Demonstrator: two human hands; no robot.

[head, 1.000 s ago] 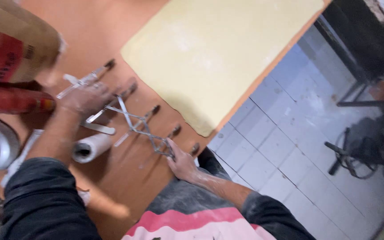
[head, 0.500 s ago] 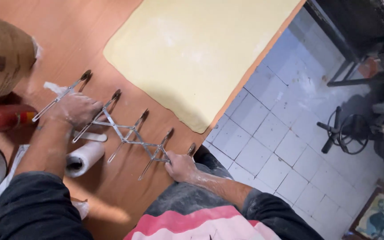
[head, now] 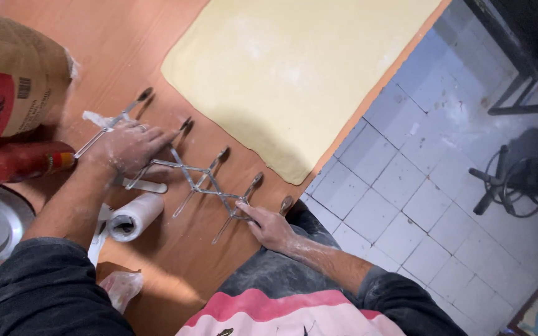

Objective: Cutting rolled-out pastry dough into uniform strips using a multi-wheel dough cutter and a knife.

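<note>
- While both hands rest on the brown table (head: 175, 261), they hold a metal expandable multi-wheel cutter (head: 200, 177), which lies stretched across the middle of the frame just below the sheet of dough.
- Left hand (head: 126, 148), dusted with flour, lies palm down over the cutter's upper-left end, fingers spread and pressing on the bars; the forearm runs down to the lower left in a dark sleeve.
- Right hand (head: 272, 227) grips the cutter's lower-right end with curled fingers, wrist bent, forearm coming from the bottom centre.
- Five small wheels point toward the pale yellow dough sheet (head: 294, 74), which fills the upper centre; they lie close to its edge without touching.
- Left of centre lies a roll of plastic film (head: 133, 218); a paper flour sack (head: 14, 74) stands at upper left, and a red bottle (head: 14, 163) lies beneath it.
</note>
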